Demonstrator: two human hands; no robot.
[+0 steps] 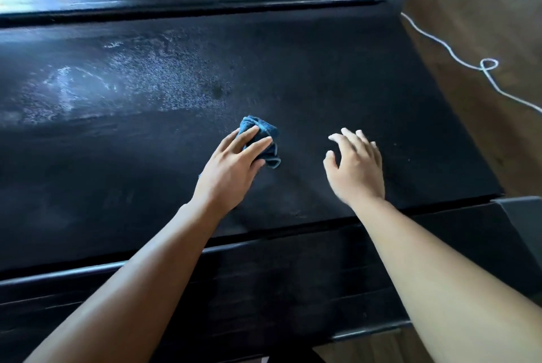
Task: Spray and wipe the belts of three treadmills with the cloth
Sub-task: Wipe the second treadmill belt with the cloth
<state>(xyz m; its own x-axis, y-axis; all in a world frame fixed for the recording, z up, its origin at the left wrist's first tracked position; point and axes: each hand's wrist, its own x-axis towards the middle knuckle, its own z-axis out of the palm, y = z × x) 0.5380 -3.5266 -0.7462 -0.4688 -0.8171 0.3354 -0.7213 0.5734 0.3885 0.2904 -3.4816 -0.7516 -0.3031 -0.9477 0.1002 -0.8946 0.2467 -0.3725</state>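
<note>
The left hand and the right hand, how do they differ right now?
The left hand presses a bunched blue cloth onto the belt with straight fingers; the right hand holds nothing. The left hand looks sharp, while the right hand is blurred, its fingers spread and slightly bent. Both are stretched out over the same dark belt.

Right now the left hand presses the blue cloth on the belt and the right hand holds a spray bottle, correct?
No. The head view shows the right hand holding nothing, fingers spread over the belt. The left hand does press the blue cloth on the belt.
</note>
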